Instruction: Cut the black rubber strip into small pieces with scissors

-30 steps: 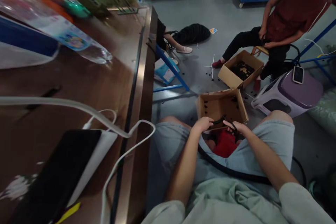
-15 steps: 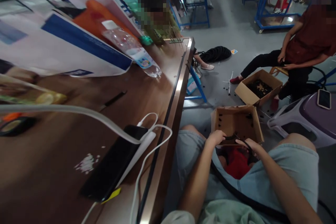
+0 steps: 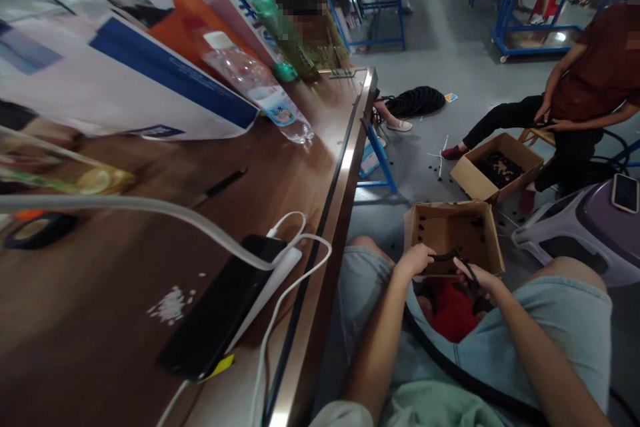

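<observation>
My left hand [image 3: 416, 261] is closed around a thick black cord or tube [image 3: 440, 371]. The cord's short free end sticks out to the right of my fingers. It loops across my lap from the lower right. My right hand [image 3: 481, 276] is closed on a small dark cutting tool, apparently scissors [image 3: 469, 268], its tip close to the cord's free end; whether its blades touch the cord I cannot tell. Both hands are over the near edge of an open cardboard box [image 3: 495, 240] between my knees. Small black pieces [image 3: 475, 221] lie in the box.
A brown table [image 3: 280, 173] stands close on my left, carrying a phone [image 3: 220, 313], white cables, a bottle [image 3: 265, 97] and a knife [image 3: 223, 187]. A purple-grey stool [image 3: 590, 227] is at my right. Ahead, a seated person [image 3: 570, 90] works above another cardboard box [image 3: 467, 177].
The cord's free end and the tool's tip sit slightly higher, and the tool has turned a little in my right hand. The whole view has shifted slightly.
</observation>
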### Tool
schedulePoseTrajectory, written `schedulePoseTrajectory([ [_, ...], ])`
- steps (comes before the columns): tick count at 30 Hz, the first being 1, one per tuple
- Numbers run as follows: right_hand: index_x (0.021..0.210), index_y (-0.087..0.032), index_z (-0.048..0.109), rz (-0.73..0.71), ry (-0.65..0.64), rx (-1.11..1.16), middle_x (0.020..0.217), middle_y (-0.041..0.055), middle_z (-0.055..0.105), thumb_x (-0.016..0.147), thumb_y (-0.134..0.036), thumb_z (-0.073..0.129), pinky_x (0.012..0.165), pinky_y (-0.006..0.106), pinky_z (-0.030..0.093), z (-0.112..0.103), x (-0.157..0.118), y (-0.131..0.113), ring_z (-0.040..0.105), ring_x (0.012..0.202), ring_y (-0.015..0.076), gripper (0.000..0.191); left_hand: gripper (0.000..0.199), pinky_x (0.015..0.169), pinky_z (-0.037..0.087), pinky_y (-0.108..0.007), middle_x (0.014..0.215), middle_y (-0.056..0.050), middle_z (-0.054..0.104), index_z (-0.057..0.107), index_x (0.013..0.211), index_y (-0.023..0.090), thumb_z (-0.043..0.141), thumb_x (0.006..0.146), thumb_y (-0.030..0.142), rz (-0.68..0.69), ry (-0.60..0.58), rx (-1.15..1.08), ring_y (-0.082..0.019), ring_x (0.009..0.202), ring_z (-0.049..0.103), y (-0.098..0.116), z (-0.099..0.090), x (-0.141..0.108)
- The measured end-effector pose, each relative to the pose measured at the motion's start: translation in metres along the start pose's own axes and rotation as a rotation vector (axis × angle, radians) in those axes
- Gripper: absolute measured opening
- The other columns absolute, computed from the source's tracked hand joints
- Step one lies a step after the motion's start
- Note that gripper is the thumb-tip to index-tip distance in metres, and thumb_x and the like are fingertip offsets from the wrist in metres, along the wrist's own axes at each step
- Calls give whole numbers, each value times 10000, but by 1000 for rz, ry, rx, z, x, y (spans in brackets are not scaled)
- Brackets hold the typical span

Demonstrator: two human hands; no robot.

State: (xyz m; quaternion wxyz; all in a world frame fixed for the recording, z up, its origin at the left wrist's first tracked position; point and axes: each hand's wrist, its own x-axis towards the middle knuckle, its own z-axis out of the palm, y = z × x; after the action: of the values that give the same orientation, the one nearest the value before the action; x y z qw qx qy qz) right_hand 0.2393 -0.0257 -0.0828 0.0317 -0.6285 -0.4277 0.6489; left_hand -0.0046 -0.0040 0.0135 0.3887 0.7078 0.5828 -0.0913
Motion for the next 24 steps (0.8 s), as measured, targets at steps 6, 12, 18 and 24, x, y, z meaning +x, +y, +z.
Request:
schedulePoseTrajectory([
  [6,612,-173,569,-28,57,-79,481,-15,491,866,-822,584,490,239,395,-4,2,5,491,428,110,697,351,934,515,-271,1256,-98,769,762,1277,277,557,994,260,-21,11,17,-254,1193,708,3,-1,-1],
  [12,750,-156,639,-19,39,30,584,19,606,928,-787,525,517,224,427,-2,5,6,552,484,115,666,338,960,514,-263,1264,-83,767,767,1268,296,569,995,295,24,3,35,-245,1201,704,5,-2,-2],
  [18,701,-158,619,-36,77,-37,541,4,564,930,-771,546,500,225,418,-7,11,6,534,460,112,658,386,986,520,-293,1348,-127,719,727,1343,257,528,1014,298,-19,50,39,-266,1225,690,6,-2,-1],
  [24,709,-159,636,-103,98,11,539,5,574,915,-798,542,505,222,418,-6,4,4,557,492,123,678,410,1028,495,-279,1321,-134,727,707,1362,223,456,1044,284,55,37,42,-241,1229,677,0,2,2],
])
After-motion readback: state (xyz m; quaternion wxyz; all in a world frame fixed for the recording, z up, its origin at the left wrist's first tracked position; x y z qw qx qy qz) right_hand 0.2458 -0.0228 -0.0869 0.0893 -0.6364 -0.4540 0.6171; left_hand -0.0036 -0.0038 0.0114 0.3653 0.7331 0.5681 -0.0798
